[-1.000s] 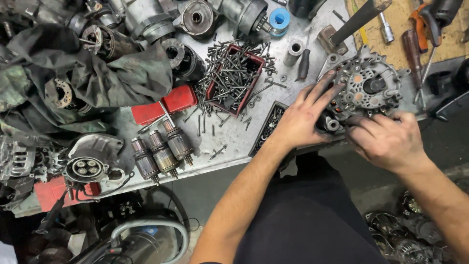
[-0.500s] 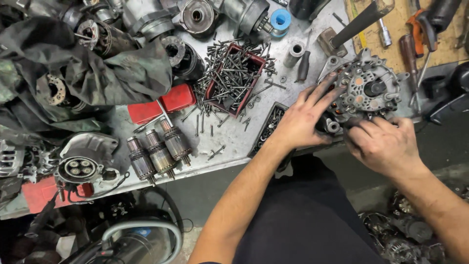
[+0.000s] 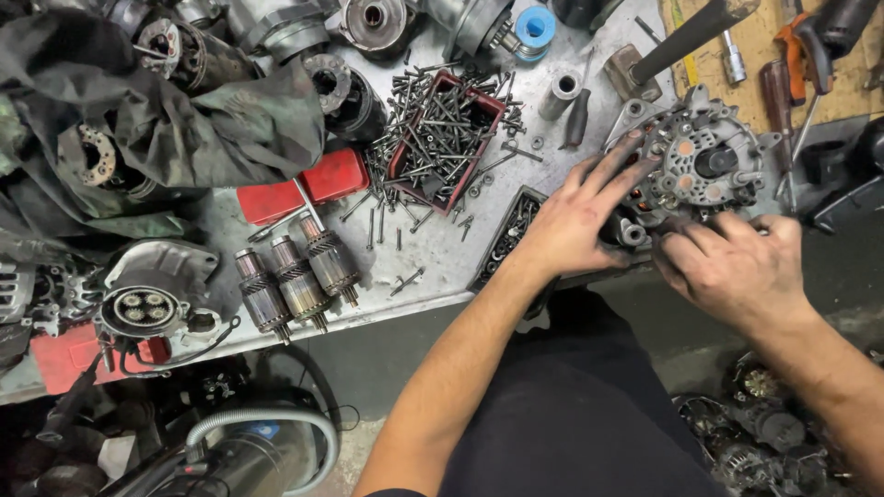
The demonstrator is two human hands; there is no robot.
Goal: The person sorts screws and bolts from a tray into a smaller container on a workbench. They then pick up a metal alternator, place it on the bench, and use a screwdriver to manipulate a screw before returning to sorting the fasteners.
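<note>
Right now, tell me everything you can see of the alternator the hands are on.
The alternator is a round, grey cast-metal unit, grimy, lying with one end face up at the near right edge of the metal workbench. That face shows ribbed openings, small orange-brown patches and a dark round centre. The left hand lies spread against its left side, fingers on the rim; the right hand grips its near edge. Its underside is hidden.

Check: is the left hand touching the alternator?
Touching. The head view shows the left hand lying flat on the alternator, its fingers spread across the housing's near-left face with no gap.
</note>
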